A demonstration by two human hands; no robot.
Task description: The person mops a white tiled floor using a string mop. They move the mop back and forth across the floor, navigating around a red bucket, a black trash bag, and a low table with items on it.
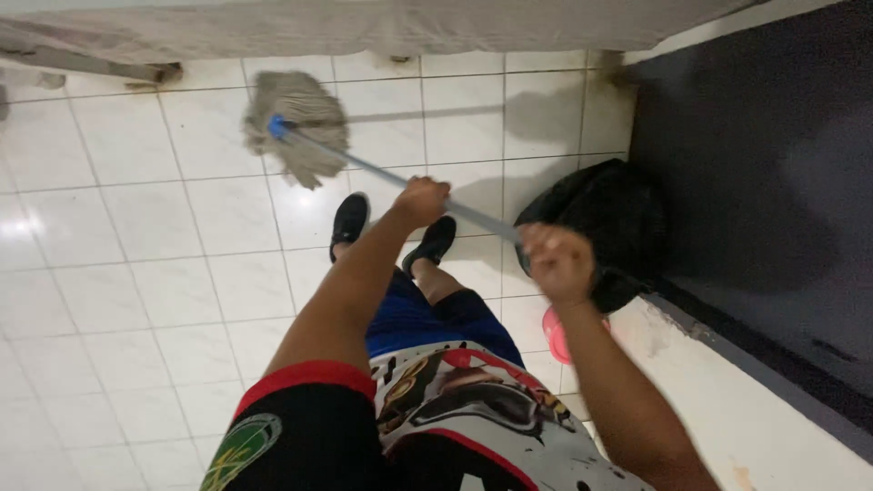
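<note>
The floor (136,273) is laid with glossy white square tiles with thin dark grout lines, brightly lit at the left edge. Along the top hangs a beige cloth (364,27), its hem just above the tiles, with grime where the floor meets it. On the right stands a dark wall (764,164), and below it a raised white ledge (755,409) with a dark strip along its edge.

A mop (296,123) rests with its grey string head on the tiles near the cloth, a blue socket joining it to the grey handle (373,170), which slants down to the right. The left hand (423,198) has its fingers wrapped tight around the middle of the handle; the right hand (556,262) is closed in a fist on the upper end, somewhat blurred.

Two black shoes (350,223) stand on the tiles just below the mop head. A black bag (605,218) sits in the corner by the wall, with a pink rim (553,335) showing beside the ledge
</note>
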